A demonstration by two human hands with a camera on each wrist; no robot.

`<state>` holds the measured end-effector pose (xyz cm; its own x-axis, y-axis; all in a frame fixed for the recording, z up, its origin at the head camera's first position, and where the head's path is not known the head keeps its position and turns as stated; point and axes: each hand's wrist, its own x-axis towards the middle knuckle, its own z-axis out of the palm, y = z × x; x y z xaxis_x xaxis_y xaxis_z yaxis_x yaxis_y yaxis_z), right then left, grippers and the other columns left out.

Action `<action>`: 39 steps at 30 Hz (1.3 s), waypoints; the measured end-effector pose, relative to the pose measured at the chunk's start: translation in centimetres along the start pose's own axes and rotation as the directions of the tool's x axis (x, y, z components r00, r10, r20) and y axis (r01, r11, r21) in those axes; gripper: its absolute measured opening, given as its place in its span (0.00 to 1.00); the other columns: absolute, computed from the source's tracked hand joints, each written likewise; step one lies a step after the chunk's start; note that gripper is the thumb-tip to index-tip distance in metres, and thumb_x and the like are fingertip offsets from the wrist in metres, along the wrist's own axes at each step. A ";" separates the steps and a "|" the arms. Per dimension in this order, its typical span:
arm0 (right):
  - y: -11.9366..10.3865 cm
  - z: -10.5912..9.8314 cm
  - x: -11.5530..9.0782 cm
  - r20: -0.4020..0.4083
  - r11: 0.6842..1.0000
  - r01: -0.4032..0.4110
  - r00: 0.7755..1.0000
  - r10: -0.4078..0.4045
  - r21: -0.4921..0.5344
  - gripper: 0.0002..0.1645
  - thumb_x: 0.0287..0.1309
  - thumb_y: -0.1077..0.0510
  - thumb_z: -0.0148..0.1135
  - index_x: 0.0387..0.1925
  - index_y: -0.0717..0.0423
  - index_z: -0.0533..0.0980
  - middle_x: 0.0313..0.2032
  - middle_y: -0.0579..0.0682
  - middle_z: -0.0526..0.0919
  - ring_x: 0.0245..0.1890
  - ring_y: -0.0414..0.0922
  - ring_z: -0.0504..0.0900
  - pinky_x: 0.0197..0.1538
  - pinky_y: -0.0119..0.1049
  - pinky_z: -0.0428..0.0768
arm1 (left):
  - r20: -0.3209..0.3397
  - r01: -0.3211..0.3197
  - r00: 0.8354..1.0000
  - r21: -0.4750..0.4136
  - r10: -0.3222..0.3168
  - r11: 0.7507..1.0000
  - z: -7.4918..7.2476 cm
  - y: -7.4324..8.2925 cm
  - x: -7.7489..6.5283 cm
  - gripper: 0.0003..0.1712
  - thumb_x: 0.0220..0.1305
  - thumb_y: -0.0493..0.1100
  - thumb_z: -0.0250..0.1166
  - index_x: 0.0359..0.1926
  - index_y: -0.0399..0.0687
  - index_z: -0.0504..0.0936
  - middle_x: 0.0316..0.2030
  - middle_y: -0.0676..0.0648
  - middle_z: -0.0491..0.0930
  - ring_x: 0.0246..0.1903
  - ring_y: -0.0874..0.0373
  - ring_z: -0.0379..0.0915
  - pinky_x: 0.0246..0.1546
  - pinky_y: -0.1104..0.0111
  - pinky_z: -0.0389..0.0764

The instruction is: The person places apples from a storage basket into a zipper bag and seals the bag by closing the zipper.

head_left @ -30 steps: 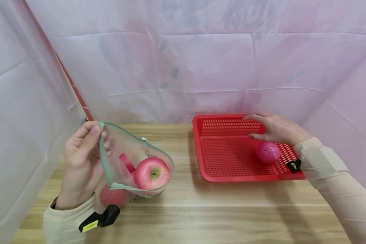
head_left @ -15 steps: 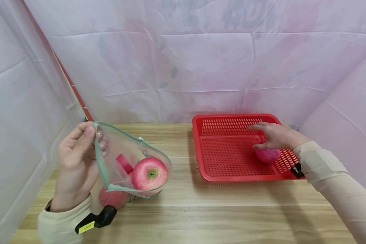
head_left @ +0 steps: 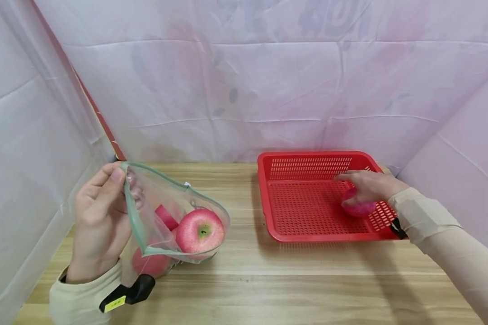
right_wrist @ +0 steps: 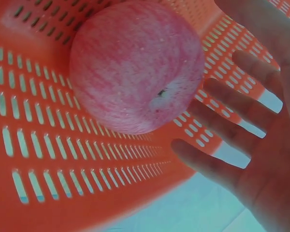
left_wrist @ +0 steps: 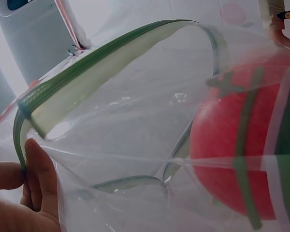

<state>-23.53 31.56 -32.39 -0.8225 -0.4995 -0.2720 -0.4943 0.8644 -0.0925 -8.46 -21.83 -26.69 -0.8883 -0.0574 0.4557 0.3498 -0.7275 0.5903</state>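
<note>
My left hand (head_left: 101,216) pinches the green rim of a clear zip bag (head_left: 135,216), holding its mouth wide. A red apple (head_left: 200,230) lies in the bag, its stem end facing the mouth. Another round red fruit (head_left: 150,262) shows through the film lower down. In the left wrist view, thumb and fingers grip the bag's green strip (left_wrist: 87,67). My right hand (head_left: 370,185) is over an apple (head_left: 359,210) in the red basket. The right wrist view shows its fingers spread and nearly straight beside that apple (right_wrist: 130,67), not curled round it.
The red perforated plastic basket (head_left: 321,237) stands on the wood-grain table (head_left: 268,293) at the right. Pale printed cloth (head_left: 244,81) hangs behind and at both sides. A black wrist device with a yellow label (head_left: 115,303) sits on the left cuff.
My right hand has come down and now covers part of the basket's apple. The left hand and bag have shifted slightly left, the bag still held by its rim.
</note>
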 end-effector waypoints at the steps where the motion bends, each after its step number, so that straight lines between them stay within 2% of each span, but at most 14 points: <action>1: 0.1 0.0 0.0 0.014 1.000 -0.003 1.000 0.003 -0.001 0.43 0.45 0.45 0.81 0.62 0.55 0.77 0.58 0.64 0.80 0.55 0.65 0.81 0.53 0.65 0.81 | 0.001 0.001 1.000 0.002 -0.001 1.000 0.0 0.0 0.0 0.15 0.78 0.26 0.43 0.46 0.25 0.78 0.34 0.40 0.80 0.29 0.52 0.77 0.30 0.70 0.80; 5: 0.2 0.2 0.2 0.069 1.000 -0.021 0.997 0.021 0.003 0.44 0.46 0.44 0.80 0.63 0.57 0.76 0.53 0.63 0.82 0.50 0.60 0.83 0.51 0.62 0.83 | 0.009 0.004 1.000 0.007 -0.004 1.000 0.1 0.1 -0.2 0.15 0.78 0.26 0.43 0.46 0.26 0.78 0.34 0.41 0.80 0.29 0.53 0.76 0.30 0.70 0.80; 10: 0.2 0.3 0.2 0.120 0.999 -0.036 0.992 0.031 0.035 0.42 0.46 0.48 0.80 0.61 0.61 0.76 0.45 0.57 0.84 0.41 0.51 0.82 0.43 0.50 0.86 | 0.020 0.002 1.000 0.008 -0.003 1.000 0.3 0.0 -0.2 0.15 0.78 0.26 0.43 0.45 0.26 0.78 0.33 0.41 0.80 0.29 0.53 0.77 0.31 0.70 0.81; 14: 0.3 0.2 0.2 0.190 0.995 -0.082 0.979 0.070 0.056 0.39 0.46 0.51 0.78 0.60 0.60 0.77 0.39 0.53 0.83 0.37 0.48 0.80 0.37 0.43 0.85 | 0.044 0.018 0.999 0.001 -0.018 1.000 0.2 0.0 -0.2 0.16 0.78 0.26 0.43 0.45 0.26 0.78 0.34 0.41 0.81 0.31 0.53 0.79 0.32 0.69 0.83; 18: 0.4 -0.1 0.1 0.256 0.992 -0.115 0.962 0.098 0.052 0.33 0.47 0.53 0.78 0.56 0.55 0.77 0.39 0.51 0.82 0.37 0.48 0.80 0.37 0.45 0.85 | 0.066 0.042 0.997 -0.015 -0.041 0.999 0.0 -0.2 -0.3 0.17 0.79 0.26 0.41 0.45 0.26 0.78 0.37 0.40 0.81 0.33 0.53 0.80 0.35 0.69 0.85; 21: 0.5 -0.1 0.2 0.285 0.991 -0.132 0.951 0.117 0.032 0.33 0.46 0.51 0.80 0.54 0.53 0.78 0.40 0.51 0.82 0.39 0.50 0.80 0.39 0.49 0.86 | 0.073 0.055 0.996 -0.020 -0.054 0.998 0.0 -0.5 -0.4 0.17 0.78 0.26 0.40 0.46 0.25 0.78 0.38 0.40 0.81 0.33 0.53 0.81 0.37 0.69 0.86; 25: 0.6 0.0 0.3 0.300 0.989 -0.150 0.944 0.140 0.012 0.37 0.44 0.49 0.82 0.56 0.53 0.77 0.40 0.52 0.81 0.41 0.51 0.79 0.42 0.54 0.86 | 0.054 0.085 0.995 0.032 -0.086 0.996 0.7 -1.0 -0.5 0.17 0.79 0.27 0.41 0.46 0.29 0.78 0.37 0.43 0.81 0.33 0.56 0.80 0.38 0.72 0.85; 30: 0.5 0.2 0.3 0.303 0.986 -0.163 0.942 0.145 0.035 0.37 0.44 0.50 0.82 0.56 0.55 0.77 0.40 0.52 0.81 0.40 0.51 0.79 0.41 0.49 0.86 | 0.048 0.122 0.991 0.114 -0.128 0.986 1.1 -1.8 -0.7 0.16 0.79 0.28 0.42 0.46 0.34 0.79 0.37 0.46 0.81 0.33 0.59 0.81 0.37 0.74 0.85; 32: 0.5 0.1 0.3 0.299 0.985 -0.166 0.944 0.142 0.056 0.36 0.44 0.51 0.81 0.56 0.55 0.77 0.40 0.52 0.80 0.40 0.51 0.78 0.40 0.47 0.86 | 0.063 0.126 0.989 0.104 -0.133 0.987 1.0 -2.1 -0.8 0.16 0.79 0.28 0.42 0.47 0.33 0.79 0.37 0.46 0.81 0.33 0.59 0.81 0.37 0.75 0.85; 35: 0.4 0.0 0.3 0.261 0.988 -0.134 0.959 0.110 0.076 0.35 0.44 0.54 0.80 0.56 0.56 0.78 0.39 0.52 0.80 0.40 0.50 0.78 0.38 0.44 0.85 | 0.058 0.141 0.987 0.125 -0.149 0.982 1.2 -2.5 -0.8 0.16 0.80 0.29 0.44 0.46 0.36 0.79 0.37 0.48 0.81 0.34 0.61 0.81 0.37 0.76 0.85; 39: 0.2 0.0 0.4 0.189 0.994 -0.074 0.980 0.057 0.085 0.35 0.44 0.55 0.78 0.56 0.60 0.77 0.39 0.52 0.81 0.38 0.48 0.79 0.37 0.44 0.84 | 0.084 0.155 0.983 0.094 -0.163 0.983 1.2 -3.2 -0.9 0.15 0.80 0.29 0.43 0.47 0.34 0.79 0.37 0.47 0.82 0.35 0.61 0.82 0.39 0.74 0.85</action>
<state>-23.99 31.47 -32.50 -0.7814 -0.4293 -0.4528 -0.4061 0.9009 -0.1534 -8.42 -18.60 -28.20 -0.9053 0.1197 0.4075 0.2341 -0.6599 0.7139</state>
